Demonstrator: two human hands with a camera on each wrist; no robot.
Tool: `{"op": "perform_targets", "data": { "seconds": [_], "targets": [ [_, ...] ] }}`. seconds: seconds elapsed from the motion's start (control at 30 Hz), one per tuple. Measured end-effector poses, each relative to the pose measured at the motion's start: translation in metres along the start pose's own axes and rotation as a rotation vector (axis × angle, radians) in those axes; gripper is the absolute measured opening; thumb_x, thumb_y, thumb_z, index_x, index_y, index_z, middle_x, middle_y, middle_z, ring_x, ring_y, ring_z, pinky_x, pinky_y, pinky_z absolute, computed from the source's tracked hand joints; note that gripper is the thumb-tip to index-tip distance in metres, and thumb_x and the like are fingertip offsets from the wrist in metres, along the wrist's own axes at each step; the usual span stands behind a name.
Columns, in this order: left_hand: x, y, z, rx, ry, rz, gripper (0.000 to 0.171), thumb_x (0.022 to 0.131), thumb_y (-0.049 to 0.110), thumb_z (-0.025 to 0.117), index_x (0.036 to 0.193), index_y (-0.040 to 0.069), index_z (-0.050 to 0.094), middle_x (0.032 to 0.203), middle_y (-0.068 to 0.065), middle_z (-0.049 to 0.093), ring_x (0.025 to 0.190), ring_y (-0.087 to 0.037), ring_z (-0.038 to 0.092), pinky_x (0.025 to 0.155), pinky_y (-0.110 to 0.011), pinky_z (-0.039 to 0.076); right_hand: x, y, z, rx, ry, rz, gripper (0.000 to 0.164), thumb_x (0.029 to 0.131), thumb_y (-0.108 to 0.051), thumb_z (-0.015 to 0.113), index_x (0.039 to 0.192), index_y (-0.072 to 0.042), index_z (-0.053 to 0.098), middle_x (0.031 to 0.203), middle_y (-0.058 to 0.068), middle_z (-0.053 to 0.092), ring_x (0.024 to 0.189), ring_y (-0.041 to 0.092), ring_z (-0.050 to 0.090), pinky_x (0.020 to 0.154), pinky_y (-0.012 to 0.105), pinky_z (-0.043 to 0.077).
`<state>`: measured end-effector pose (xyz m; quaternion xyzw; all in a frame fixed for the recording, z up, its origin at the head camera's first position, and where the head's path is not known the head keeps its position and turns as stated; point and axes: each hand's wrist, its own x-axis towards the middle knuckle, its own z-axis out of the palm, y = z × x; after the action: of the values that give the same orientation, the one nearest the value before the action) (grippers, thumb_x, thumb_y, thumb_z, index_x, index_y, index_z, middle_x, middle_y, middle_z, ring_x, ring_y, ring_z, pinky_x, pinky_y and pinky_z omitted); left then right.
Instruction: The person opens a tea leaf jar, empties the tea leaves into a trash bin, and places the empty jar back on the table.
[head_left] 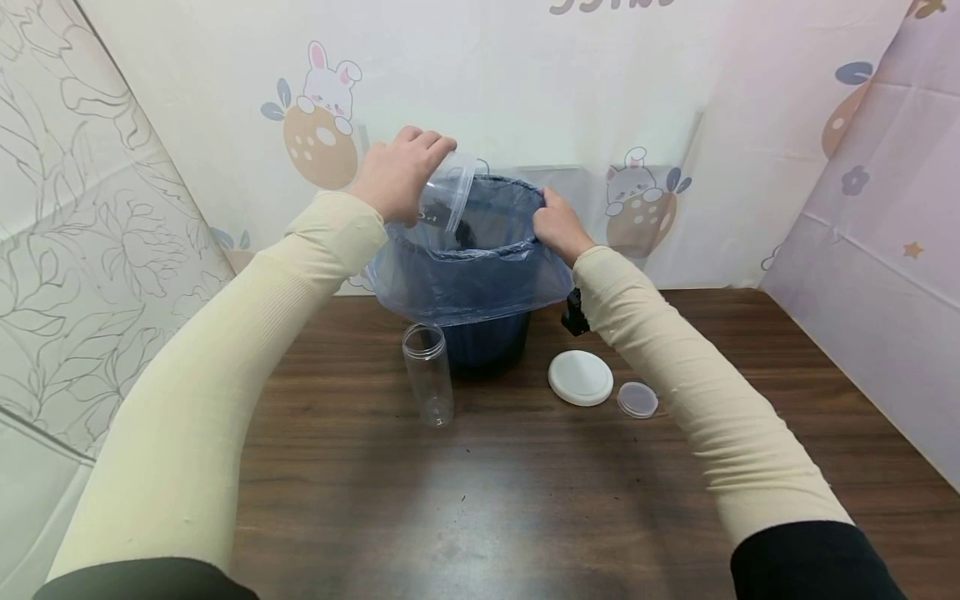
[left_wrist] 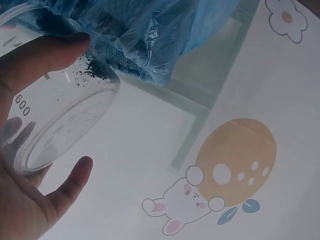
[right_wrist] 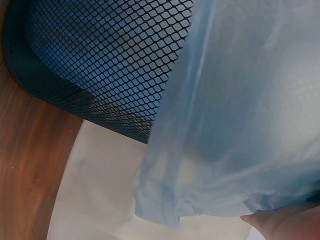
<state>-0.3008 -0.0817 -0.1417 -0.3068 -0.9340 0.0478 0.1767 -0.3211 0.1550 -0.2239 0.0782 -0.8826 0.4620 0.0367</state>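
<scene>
My left hand grips a clear plastic measuring cup, tipped on its side with its mouth over the bin. Dark crumbs cling to the cup's inner wall near the base in the left wrist view, and a printed 600 shows there. A black mesh bin stands on the table, lined with a translucent blue bag folded down over its rim. On the right side of that rim, my right hand holds the bag's edge; only part of the hand shows in the right wrist view.
In front of the bin, an open clear jar stands upright on the wooden table. A white round lid and a small translucent lid lie to the right. A printed cloth hangs close behind the bin.
</scene>
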Motion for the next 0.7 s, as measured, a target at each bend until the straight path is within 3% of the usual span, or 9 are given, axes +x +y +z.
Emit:
{"op": "perform_targets", "data": {
  "seconds": [0.2,0.37,0.7],
  "targets": [
    [0.0016,0.0000,-0.0009,0.022,-0.014,0.018,0.089,0.063,-0.012,0.065,0.144,0.009,0.033,0.144,-0.012,0.039,0.133,-0.033,0.030,0.081,-0.057,0.042,-0.0059,-0.0051,-0.0004,0.003,-0.009,0.007,0.064,0.089,-0.004,0.020,0.151,-0.001,0.003,0.158,0.011,0.002,0.144,0.022,0.001,0.113,0.031,0.007],
    [0.0043,0.0002,0.0002,0.096,-0.019,0.055,0.084,0.068,-0.014,0.060,0.144,0.010,0.032,0.143,-0.012,0.038,0.133,-0.034,0.029,0.080,-0.058,0.042,-0.0074,-0.0063,-0.0016,0.001,-0.020,0.017,0.064,0.090,-0.005,0.019,0.151,-0.002,0.002,0.158,0.010,0.001,0.144,0.022,0.001,0.113,0.031,0.007],
    [0.0027,0.0014,0.0057,0.220,0.046,0.149,0.073,0.076,-0.018,0.053,0.142,0.011,0.038,0.137,-0.012,0.043,0.129,-0.033,0.031,0.076,-0.054,0.042,-0.0061,-0.0043,-0.0008,0.005,-0.012,0.012,0.065,0.089,-0.004,0.020,0.151,-0.002,0.002,0.158,0.011,0.001,0.144,0.021,0.001,0.113,0.030,0.006]
  ]
}}
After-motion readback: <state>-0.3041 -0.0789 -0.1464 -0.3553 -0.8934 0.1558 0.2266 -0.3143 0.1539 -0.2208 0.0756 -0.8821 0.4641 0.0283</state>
